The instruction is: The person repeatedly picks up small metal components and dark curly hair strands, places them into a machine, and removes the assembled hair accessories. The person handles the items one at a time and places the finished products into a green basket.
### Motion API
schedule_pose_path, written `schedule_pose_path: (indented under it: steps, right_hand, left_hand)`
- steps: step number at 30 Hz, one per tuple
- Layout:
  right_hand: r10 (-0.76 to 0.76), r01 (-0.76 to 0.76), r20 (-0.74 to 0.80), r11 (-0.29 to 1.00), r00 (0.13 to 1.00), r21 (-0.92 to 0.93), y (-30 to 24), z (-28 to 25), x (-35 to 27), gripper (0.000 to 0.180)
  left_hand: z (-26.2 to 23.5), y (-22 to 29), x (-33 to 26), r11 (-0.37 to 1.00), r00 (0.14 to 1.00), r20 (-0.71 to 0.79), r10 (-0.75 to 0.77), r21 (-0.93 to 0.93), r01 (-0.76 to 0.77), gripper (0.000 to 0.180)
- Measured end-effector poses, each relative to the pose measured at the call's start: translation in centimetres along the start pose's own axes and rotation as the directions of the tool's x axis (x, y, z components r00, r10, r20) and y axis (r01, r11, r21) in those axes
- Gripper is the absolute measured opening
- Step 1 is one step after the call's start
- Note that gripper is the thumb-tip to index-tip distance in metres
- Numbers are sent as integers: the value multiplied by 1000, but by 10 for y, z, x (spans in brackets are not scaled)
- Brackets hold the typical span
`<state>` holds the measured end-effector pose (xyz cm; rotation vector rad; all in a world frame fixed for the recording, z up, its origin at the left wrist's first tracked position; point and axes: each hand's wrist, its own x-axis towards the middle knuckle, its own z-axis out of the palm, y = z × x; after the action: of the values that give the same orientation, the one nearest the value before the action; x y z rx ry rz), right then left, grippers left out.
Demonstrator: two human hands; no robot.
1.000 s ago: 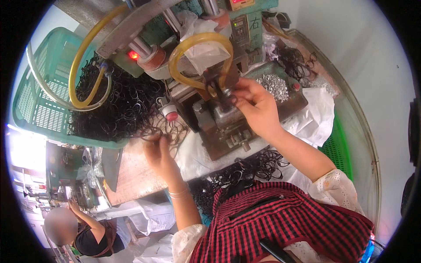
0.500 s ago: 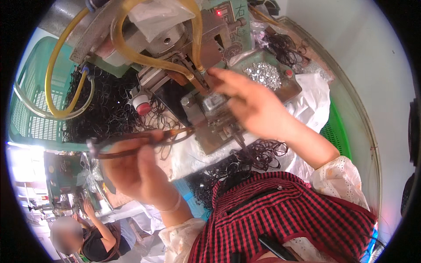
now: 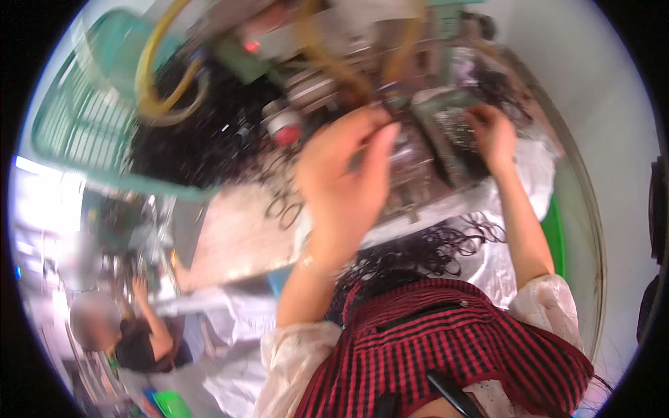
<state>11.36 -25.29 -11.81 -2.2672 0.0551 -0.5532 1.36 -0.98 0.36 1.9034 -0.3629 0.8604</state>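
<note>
My left hand (image 3: 341, 174) is in front of the machine, fingers curled toward the thumb. A dark bit shows between them, but blur hides what it is. To the right, my right hand (image 3: 496, 136) reaches into a metal tray (image 3: 446, 157), its fingertips drawn together at the small shiny metal pieces (image 3: 456, 129). What those fingertips hold, if anything, is too small to make out. Left of the tray stands the machine's metal worktable (image 3: 411, 174), partly hidden behind my left hand. Yellow hoses (image 3: 313, 45) hang over it.
A red button (image 3: 286, 134) juts out left of my left hand. Beyond it, a teal basket (image 3: 77, 132) holds many thin black loops (image 3: 188, 139). More dark loops (image 3: 432, 247) lie near my apron. A green basket (image 3: 555, 233) stands at right. Another person (image 3: 143, 341) sits at lower left.
My left hand has moved right and up toward the machine; the dark loops it held no longer show. My right hand has gone from the machine to the tray. The view has shifted.
</note>
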Motion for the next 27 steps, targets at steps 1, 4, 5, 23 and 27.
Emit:
schedule_pose_path:
  steps: [1,4,5,23,27]
  right_hand:
    - [-78,79,12,996,997,-46,-1,-5,0,18]
    - [-106,105,-25,994,994,-36,5,-20,-9,20]
    - [-158,156,-54,987,986,-36,5,-14,-4,20]
    - [-177,161,41,955,983,248,-39,0,-20,12]
    - [-118,115,2,972,993,207,-27,-6,-26,14]
  left_hand:
    - [2,3,2,995,996,-33,78,65,-76,14]
    - [3,10,-6,993,996,-14,83,84,-82,17]
    - [3,4,-2,991,995,-23,101,87,-99,18]
    - [-175,-169,-42,500,923,382,-49,809,-308,13]
    - [-176,-233,-50,556,883,438,-168,782,-281,19]
